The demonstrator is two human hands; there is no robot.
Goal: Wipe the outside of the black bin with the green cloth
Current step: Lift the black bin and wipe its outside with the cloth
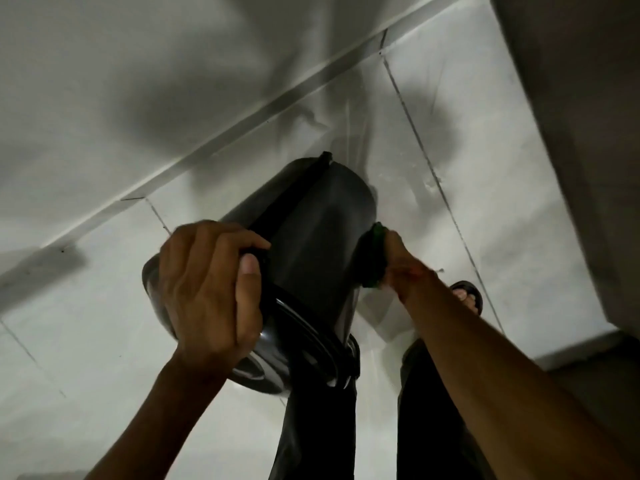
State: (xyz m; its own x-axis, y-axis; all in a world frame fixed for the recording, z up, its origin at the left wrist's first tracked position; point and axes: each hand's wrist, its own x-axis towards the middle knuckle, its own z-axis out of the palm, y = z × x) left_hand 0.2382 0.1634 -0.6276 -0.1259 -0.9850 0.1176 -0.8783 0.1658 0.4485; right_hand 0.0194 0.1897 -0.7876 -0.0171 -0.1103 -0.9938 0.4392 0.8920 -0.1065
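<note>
The round black plastic bin (311,237), tilted above pale grey floor tiles (86,341), is gripped at its rim by the clenched left hand (207,282), while a crumpled green cloth (374,254) is pressed to its side by the closed right hand (398,261), beyond which a white wall (138,81) is seen.

Dim, soft-focus view; broad shadows, edges distorted.

Both forearms (485,358) bare, no sleeves visible. Dark trousers (426,427) worn. Dark open-toed sandal (472,294) on one foot.
</note>
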